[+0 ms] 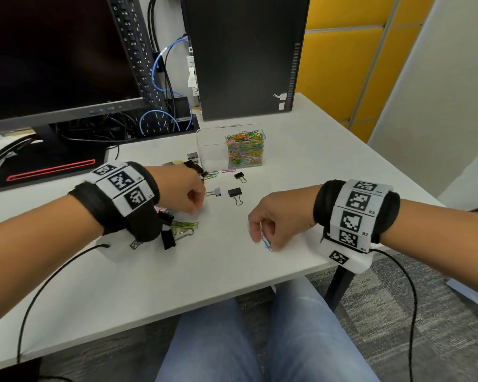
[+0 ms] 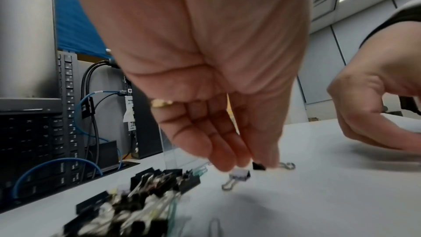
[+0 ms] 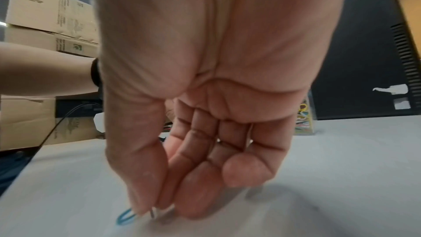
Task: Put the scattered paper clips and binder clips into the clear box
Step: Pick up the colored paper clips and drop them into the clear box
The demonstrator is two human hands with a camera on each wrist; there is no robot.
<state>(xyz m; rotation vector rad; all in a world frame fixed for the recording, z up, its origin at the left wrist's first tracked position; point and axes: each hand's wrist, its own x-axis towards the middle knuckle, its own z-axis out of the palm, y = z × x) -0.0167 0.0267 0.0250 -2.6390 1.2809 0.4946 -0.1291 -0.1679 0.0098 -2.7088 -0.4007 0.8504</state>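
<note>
Clear box (image 1: pixel 213 150) far centre on table (image 1: pixel 301 150), paper clips (image 1: pixel 245 150) in its right half; binder clips (image 1: pixel 235 193) near of it; computer tower (image 1: pixel 246 56) behind; monitor (image 1: pixel 53 56) far left.

A monitor (image 1: pixel 53 51) is standing at the desk's (image 1: pixel 177 271) back left, a keyboard (image 1: pixel 135 51) leaning behind it, blue cables (image 1: pixel 160 64) hanging beside a black tower (image 1: pixel 246 51).

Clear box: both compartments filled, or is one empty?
One is empty. The clear box holds coloured paper clips only in its right compartment; the left one shows nothing inside.
</note>
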